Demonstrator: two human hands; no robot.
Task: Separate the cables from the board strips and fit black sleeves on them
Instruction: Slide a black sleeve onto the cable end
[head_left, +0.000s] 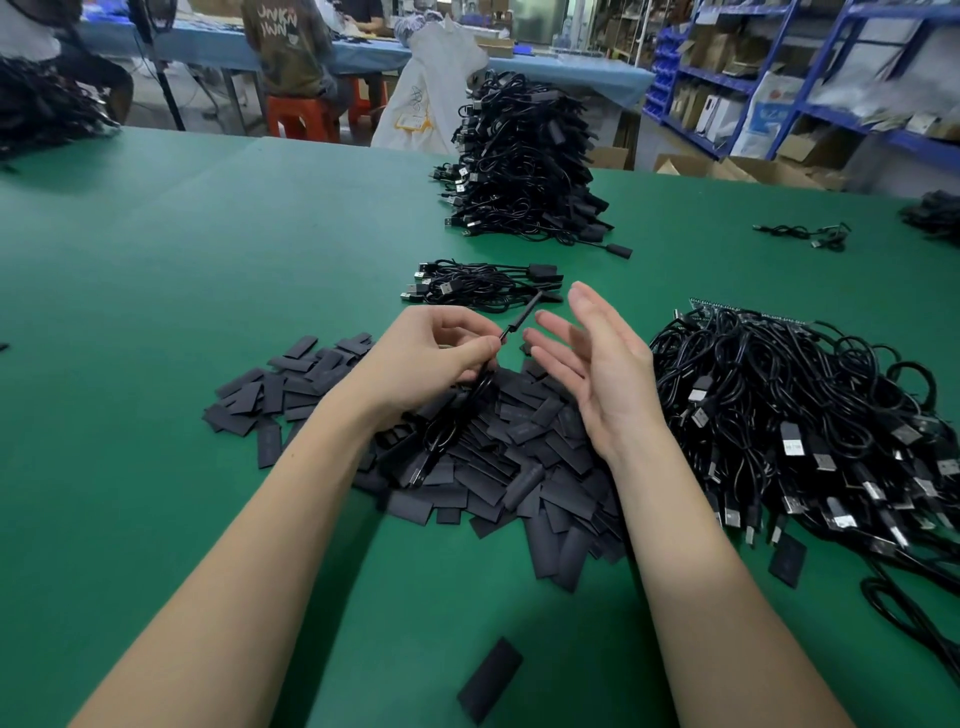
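My left hand (434, 353) pinches a thin black cable (522, 318) between thumb and fingers; its far end points up and away, and the rest of it loops down under my wrist. My right hand (592, 358) hovers just right of it, fingers straight and spread, holding nothing. Below both hands lies a heap of flat black sleeves (519, 457). A tangle of cables still on green board strips (810, 415) sits at the right. A small bundle of cables (483, 286) lies just beyond my hands.
A tall stack of coiled cables (524, 161) stands at the far centre of the green table (182, 312). One loose sleeve (491, 686) lies near the front edge. A stray cable (810, 234) lies far right. People sit at a blue bench behind; shelving at right.
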